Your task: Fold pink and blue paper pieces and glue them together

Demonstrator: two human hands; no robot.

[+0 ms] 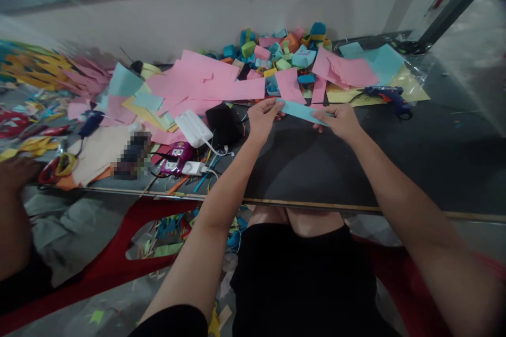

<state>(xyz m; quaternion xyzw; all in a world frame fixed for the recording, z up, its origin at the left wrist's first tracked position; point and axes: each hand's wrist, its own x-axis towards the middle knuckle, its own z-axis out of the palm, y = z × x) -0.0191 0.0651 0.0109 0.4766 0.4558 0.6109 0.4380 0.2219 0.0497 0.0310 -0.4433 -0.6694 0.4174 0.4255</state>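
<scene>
A light-blue paper strip (299,111) is stretched between my two hands above the dark tabletop. My left hand (264,114) pinches its left end between thumb and fingers. At the other end my right hand (339,118) grips the strip in the same way. Just beyond the strip lie pink paper pieces (290,86) and a heap of small folded coloured paper shapes (282,52). Some of the fingers under the strip are partly hidden.
Pink sheets (197,76) cover the table's middle left. A glue gun (389,97) lies at the right. A white power bank (193,128), a black pouch (224,124) and a purple power strip (177,157) sit left of my arm. Another person's hand (18,171) rests at the far left.
</scene>
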